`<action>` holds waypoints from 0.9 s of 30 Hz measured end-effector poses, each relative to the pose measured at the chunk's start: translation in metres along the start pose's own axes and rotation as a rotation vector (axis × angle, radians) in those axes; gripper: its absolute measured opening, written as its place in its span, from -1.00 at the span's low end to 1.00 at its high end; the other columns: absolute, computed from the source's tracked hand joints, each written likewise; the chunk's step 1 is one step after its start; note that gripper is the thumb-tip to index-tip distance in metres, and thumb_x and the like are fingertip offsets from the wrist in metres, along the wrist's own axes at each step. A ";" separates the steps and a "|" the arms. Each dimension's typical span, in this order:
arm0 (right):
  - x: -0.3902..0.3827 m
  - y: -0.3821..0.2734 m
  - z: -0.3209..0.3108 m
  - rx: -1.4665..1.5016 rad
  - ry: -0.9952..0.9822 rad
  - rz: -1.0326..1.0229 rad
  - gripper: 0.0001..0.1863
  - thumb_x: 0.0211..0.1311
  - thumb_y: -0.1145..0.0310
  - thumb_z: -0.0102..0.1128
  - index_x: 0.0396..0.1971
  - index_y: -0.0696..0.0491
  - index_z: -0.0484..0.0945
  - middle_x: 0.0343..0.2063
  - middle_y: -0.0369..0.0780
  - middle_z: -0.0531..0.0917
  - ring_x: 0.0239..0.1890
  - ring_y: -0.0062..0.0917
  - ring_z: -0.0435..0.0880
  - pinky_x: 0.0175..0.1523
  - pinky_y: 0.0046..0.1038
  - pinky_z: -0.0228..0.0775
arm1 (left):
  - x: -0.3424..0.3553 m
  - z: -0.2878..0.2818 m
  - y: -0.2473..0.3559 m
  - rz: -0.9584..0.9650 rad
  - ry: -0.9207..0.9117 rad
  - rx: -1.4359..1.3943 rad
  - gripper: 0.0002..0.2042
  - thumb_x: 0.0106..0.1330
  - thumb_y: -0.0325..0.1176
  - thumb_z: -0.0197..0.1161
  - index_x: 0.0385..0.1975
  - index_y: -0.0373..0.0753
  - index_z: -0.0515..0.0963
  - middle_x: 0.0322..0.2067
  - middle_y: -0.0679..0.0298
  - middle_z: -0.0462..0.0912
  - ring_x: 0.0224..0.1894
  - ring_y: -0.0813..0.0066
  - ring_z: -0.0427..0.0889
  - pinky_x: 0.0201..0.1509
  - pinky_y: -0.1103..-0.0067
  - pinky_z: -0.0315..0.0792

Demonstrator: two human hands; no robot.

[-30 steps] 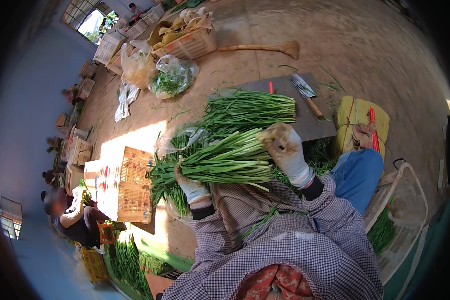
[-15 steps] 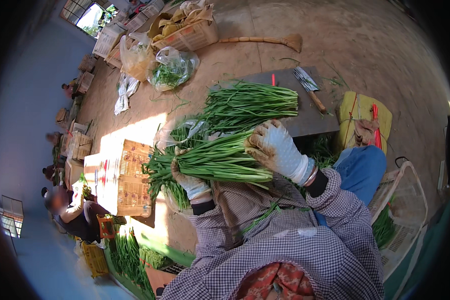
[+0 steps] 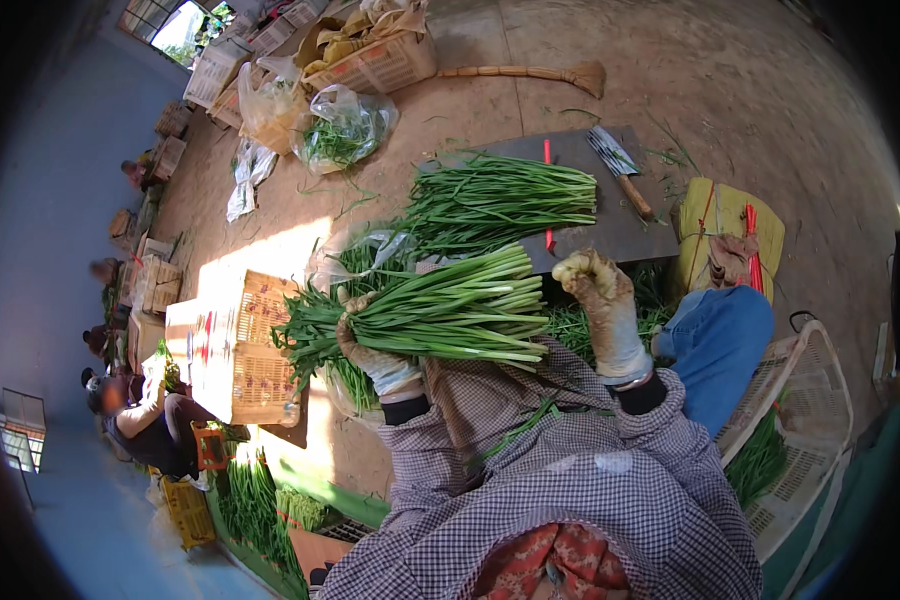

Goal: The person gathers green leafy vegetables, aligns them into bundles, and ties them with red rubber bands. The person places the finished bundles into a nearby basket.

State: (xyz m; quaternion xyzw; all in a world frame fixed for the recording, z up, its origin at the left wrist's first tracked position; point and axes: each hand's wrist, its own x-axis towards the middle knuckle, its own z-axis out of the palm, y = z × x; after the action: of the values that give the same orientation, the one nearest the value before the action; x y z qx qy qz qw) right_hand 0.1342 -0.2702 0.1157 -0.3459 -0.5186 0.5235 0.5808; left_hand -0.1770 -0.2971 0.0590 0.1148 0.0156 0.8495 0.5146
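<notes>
My gloved left hand (image 3: 378, 358) is closed around a bunch of garlic chives (image 3: 455, 308), near its leafy end. The pale stalk ends fan out to the right, above my lap. Just right of them, my right hand (image 3: 608, 315) is raised in a soiled white glove, apart from the bunch. Its fingers are curled in, with nothing visible in them. Beyond the held bunch, a second pile of chives (image 3: 505, 200) lies on a dark board (image 3: 625, 235). A red tie (image 3: 548, 152) runs beneath that pile, showing at both sides.
A wooden-handled cleaver (image 3: 620, 172) lies on the board. Right of it sits a yellow bundle (image 3: 700, 215) with red ties (image 3: 752, 250). Crates (image 3: 265, 350), plastic bags (image 3: 345, 130) and a broom (image 3: 570, 75) surround the spot. Another person (image 3: 140, 410) sits at left.
My right hand has come off the stalk ends and moved right and toward me, its fingers curling. The held bunch's stalk ends have fanned out. My left hand keeps its hold.
</notes>
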 end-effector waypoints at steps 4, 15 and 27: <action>-0.029 0.020 -0.029 -0.037 -0.357 0.231 -0.77 0.20 0.43 0.21 -0.22 0.21 0.43 -0.26 -0.22 0.46 -0.18 -0.51 0.51 -0.02 -0.52 0.40 | 0.000 -0.020 0.010 0.050 0.016 0.006 -0.81 0.11 -0.35 0.08 -0.35 -0.30 0.43 -0.39 0.20 0.49 -0.20 0.31 0.44 0.08 0.37 0.32; -0.032 0.024 0.006 -0.072 -0.117 0.078 -0.86 0.19 0.44 0.15 -0.29 0.14 0.59 -0.20 -0.19 0.56 -0.13 -0.39 0.51 -0.02 -0.43 0.38 | -0.008 -0.016 0.009 0.003 0.005 0.084 -0.52 0.17 -0.41 0.10 0.14 -0.37 0.29 -0.39 0.26 0.48 -0.20 0.42 0.43 0.11 0.45 0.34; -0.013 0.050 0.013 0.152 -0.351 0.354 -0.51 0.19 0.59 0.11 0.15 0.24 0.31 0.10 -0.15 0.44 0.03 -0.52 0.49 0.11 -0.57 0.35 | 0.000 -0.062 0.024 0.044 0.057 -0.034 -0.48 0.14 -0.41 0.11 0.15 -0.37 0.29 -0.38 0.26 0.46 -0.20 0.43 0.40 0.12 0.42 0.31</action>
State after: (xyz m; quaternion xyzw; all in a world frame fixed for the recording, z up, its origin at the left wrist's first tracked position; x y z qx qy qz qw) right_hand 0.1101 -0.2743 0.0682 -0.2904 -0.5019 0.7067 0.4054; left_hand -0.2104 -0.3028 0.0024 0.0822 0.0131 0.8638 0.4970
